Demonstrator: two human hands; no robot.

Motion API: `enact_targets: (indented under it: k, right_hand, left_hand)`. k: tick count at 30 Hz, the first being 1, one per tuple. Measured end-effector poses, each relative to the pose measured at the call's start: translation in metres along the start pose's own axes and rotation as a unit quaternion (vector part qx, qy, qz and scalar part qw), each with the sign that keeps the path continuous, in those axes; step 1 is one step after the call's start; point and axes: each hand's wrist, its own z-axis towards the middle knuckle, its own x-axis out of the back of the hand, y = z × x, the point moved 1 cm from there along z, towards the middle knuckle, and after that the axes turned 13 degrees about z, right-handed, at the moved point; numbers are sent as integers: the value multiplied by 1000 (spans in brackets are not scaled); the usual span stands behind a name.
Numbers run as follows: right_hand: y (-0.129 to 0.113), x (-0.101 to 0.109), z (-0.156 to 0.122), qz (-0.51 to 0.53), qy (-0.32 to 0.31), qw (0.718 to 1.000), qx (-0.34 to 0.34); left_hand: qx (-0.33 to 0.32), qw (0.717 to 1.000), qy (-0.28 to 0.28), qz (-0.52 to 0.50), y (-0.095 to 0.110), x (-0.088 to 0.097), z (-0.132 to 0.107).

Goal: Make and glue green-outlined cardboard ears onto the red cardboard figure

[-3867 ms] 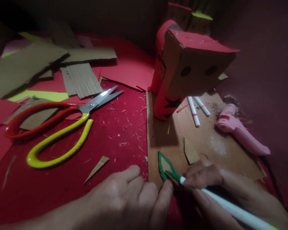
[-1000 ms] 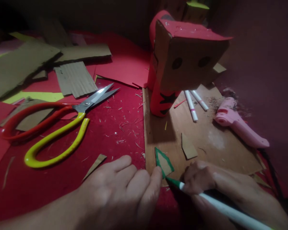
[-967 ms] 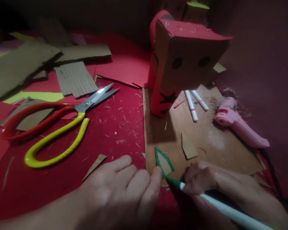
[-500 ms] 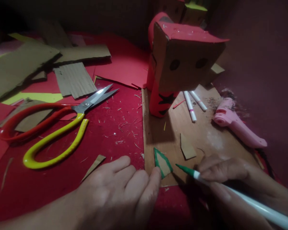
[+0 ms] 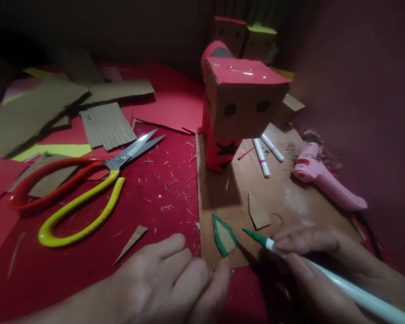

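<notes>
One green-edged card (image 5: 227, 241) lay on one board (image 5: 280, 189); at its four o'clock the right hand (image 5: 334, 247) pinched one green-tipped pen (image 5: 354, 290) between closed fingers; at eight, the left hand (image 5: 175, 281) lay half curled, any hold hidden; two white sticks (image 5: 261, 157) lay at one, one pair of scissors (image 5: 122, 158) at ten.

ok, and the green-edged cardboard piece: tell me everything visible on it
The green-edged cardboard piece is small, thin and angular, like a leaf or arrowhead. It looks like plain brown card with green along its left and upper-right edges; its middle and short lower-right edge look bare. It lies flat near the close edge of the wooden board, point away from the person. A fingertip of the left hand is at its lower corner; contact is unclear. The green marker's tip is apart from it.
</notes>
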Motion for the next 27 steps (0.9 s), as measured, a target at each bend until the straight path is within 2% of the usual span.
enact_targets:
  k: [5,9,12,15,18,20,24,27]
  right_hand:
    - [-3,-3,-2,25,53,998,-3]
    - [0,-6,-11,107,121,986,-47]
    - [6,-5,-12,155,123,979,-51]
    - [11,0,-7,151,121,979,-71]
    - [14,4,1,76,95,990,-65]
    - [14,4,7,-16,52,998,-20]
    - [14,-2,17,-170,-62,981,74]
    - [19,-8,19,-215,-94,966,109]
  left_hand:
    - [-4,999,0,33,5,-2,0]
    - [-46,996,-50,57,3,6,6]
    - [-47,996,-49,56,-3,13,11]
    - [-46,997,-41,56,-9,13,11]
    - [-41,995,-67,58,-13,8,8]
    - [-31,996,-66,52,-14,6,5]
    - [-22,999,-9,37,-14,3,4]
    - [-21,999,38,26,-15,2,7]
